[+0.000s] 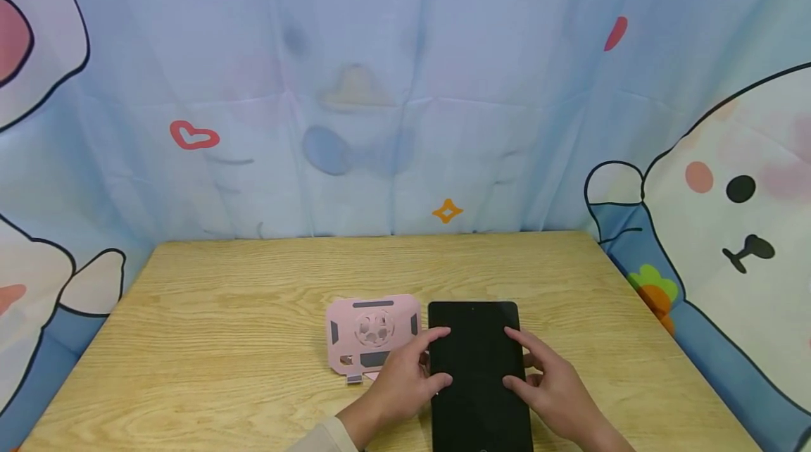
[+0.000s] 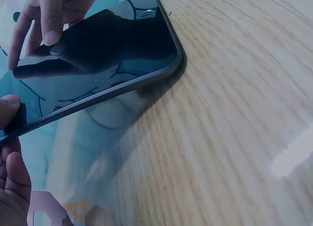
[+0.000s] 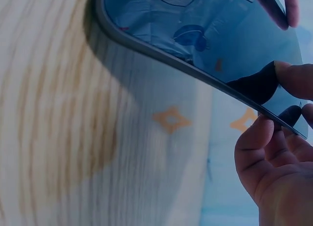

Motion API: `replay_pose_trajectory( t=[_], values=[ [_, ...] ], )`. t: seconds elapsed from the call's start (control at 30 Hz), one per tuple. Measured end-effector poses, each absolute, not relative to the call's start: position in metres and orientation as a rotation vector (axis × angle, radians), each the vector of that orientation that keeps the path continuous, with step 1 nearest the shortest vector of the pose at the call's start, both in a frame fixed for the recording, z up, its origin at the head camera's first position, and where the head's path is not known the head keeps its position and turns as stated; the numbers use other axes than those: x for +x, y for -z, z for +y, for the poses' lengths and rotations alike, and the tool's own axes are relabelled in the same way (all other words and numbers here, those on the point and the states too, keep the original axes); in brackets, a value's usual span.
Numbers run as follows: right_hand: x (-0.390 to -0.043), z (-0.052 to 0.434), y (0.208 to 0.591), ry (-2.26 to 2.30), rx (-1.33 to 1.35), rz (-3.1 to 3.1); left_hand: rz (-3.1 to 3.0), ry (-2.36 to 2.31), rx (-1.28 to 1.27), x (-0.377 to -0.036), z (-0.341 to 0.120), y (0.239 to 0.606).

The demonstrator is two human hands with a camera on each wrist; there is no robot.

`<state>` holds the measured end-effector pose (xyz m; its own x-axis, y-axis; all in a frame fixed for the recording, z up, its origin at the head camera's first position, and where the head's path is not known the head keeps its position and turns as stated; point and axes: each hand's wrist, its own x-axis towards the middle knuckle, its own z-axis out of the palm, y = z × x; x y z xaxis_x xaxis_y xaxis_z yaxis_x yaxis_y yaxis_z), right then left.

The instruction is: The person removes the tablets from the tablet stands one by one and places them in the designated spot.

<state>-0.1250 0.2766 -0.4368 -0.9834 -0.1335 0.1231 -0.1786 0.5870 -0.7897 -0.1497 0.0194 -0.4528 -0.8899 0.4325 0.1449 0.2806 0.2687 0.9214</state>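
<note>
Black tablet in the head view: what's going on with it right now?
A person holds the black tablet by its long sides, the left hand on one edge and the right hand on the other, screen facing up. Its far end is lifted off the wooden table. A pink case is on the table, to the left of the tablet, and neither hand is holding it.

Table (image 1: 241, 325) (pale, wood-grained) | on top: pink case (image 1: 347, 331), grey-patched, perforated
</note>
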Motion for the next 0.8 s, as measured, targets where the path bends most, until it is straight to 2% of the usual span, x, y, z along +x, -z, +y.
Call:
replay_pose_trajectory(
  t=[0.8],
  values=[
    [-0.1215, 0.2863, 0.4427, -1.505, 0.229, -2.817, 2.395, -1.597, 0.658, -0.1456, 0.0224, 0.4598]
  ],
)
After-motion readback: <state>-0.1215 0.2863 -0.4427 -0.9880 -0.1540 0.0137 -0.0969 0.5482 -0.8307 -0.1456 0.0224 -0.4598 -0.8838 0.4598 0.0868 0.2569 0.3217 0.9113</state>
